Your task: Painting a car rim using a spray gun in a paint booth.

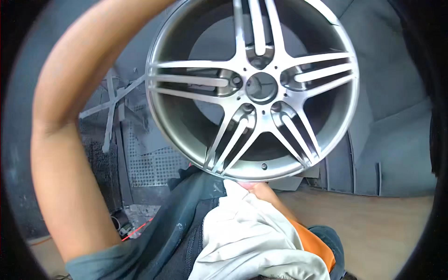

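A silver alloy wheel [262, 116] with paired, slotted spokes and no tyre fills the upper middle, face toward me. Its top is cut off by the picture's edge. My left arm [70, 140] bends up along the left side and leaves over the top edge near the rim, so the hand is out of sight. Below, my right hand [252, 185] grips the lower rim, its fingers mostly hidden behind the wheel and a white cloth [252, 228]. The cloth hangs bunched in front of my body, its tip up against the rim beside that hand.
Grey sheeting [387, 116] covers the right side. Strips of grey tape [111, 102] cross on the left, above a perforated panel [149, 168]. A red cord [137, 229] runs at lower left. Tan floor [373, 228] shows at lower right.
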A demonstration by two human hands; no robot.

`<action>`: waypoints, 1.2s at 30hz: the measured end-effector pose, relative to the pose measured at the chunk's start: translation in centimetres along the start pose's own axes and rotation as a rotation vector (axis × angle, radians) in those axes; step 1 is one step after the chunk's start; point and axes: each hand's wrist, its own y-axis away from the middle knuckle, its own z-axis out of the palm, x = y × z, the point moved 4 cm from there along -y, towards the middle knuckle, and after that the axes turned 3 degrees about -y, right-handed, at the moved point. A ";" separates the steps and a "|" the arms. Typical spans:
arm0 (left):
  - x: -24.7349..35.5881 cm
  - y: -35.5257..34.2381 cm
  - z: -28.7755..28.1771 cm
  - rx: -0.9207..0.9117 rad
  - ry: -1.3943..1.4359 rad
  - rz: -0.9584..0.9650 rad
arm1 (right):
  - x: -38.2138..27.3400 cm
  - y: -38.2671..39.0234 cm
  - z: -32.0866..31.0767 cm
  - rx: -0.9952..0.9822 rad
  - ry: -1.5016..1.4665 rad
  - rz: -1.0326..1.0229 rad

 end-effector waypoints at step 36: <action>-18.4 84.8 17.8 -0.442 0.954 -0.840 | 35.5 -2.8 3.6 0.079 0.191 -0.246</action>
